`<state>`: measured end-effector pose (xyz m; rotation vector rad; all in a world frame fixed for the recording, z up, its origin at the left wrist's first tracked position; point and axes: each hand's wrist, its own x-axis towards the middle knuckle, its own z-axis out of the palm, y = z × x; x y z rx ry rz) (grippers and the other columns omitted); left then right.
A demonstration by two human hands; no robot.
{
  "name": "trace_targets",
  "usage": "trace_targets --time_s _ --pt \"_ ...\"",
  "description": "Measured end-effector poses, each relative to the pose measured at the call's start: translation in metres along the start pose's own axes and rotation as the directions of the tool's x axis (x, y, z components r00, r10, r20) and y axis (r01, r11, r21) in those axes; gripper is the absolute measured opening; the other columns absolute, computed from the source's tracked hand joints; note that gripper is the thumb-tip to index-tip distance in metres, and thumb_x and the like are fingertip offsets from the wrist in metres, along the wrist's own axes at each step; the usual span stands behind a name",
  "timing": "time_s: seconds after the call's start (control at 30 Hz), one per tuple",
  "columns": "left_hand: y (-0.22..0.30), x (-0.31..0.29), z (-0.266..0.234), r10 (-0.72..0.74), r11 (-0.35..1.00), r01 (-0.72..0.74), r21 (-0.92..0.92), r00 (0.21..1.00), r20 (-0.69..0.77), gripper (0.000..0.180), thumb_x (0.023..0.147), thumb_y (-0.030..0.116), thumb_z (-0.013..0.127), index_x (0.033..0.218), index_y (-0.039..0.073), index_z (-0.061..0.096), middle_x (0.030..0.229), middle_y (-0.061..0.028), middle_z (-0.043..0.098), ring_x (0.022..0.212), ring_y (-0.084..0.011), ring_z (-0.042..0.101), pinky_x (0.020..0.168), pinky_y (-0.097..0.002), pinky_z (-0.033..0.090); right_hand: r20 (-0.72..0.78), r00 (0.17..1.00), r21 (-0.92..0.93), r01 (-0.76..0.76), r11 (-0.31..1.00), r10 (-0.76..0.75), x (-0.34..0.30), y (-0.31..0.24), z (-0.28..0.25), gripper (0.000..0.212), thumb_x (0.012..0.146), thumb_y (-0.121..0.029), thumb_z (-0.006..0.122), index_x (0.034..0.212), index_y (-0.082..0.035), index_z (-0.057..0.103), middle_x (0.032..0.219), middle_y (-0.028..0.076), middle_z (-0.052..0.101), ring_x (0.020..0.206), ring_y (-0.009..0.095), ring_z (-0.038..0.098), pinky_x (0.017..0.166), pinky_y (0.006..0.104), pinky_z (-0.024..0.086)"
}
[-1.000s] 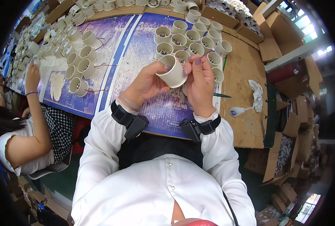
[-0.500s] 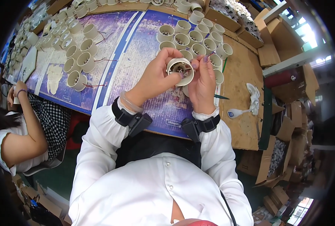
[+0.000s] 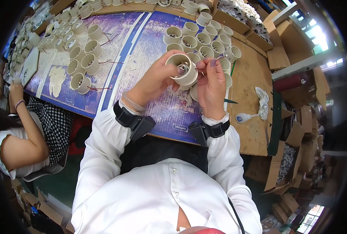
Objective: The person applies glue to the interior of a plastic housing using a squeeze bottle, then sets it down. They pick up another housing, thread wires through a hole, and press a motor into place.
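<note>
My left hand [image 3: 154, 81] is wrapped round an off-white, cup-shaped housing [image 3: 186, 79], its thumb reaching over the rim into the mouth. Small metal parts show inside. The housing is tilted, its wall turned toward my right hand [image 3: 212, 86]. Thumb and fingertips of that hand pinch a thin dark-red wire [image 3: 221, 58] that comes from the housing's side. Beyond both hands stand several similar housings [image 3: 189, 41] in rows, with small parts in them. Another pale housing sits partly hidden behind my right hand.
More housings with red wires [image 3: 89, 62] stand on the left of the purple-covered table [image 3: 154, 113]. A white spoon-like tool [image 3: 243, 117] and a crumpled white piece [image 3: 262, 102] lie on the brown board at right. Cartons [image 3: 284, 165] stand beyond. A co-worker [image 3: 25, 144] sits at left.
The housing in my left hand has tipped, so its side wall now faces my right hand more. The co-worker's hand at left has moved up slightly.
</note>
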<state>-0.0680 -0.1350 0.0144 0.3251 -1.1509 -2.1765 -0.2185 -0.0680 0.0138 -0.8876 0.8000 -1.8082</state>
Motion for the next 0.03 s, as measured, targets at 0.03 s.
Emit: trace_targets --time_s 0.03 --pt "0.0008 0.0000 -0.0023 -0.017 0.992 0.021 -0.123 0.999 0.035 0.046 0.077 0.012 0.059 0.119 0.007 0.042 0.096 -0.0041 0.057 0.073 -0.0128 0.057 0.052 -0.0250 0.048 0.020 1.000 -0.010 0.020 1.000 -0.019 -0.0006 -0.0008 0.0023 0.020 0.097 -0.026 0.048 0.100 -0.007 0.053 0.089 0.003 0.060 0.082 0.011 0.054 0.079 0.0258 0.044"
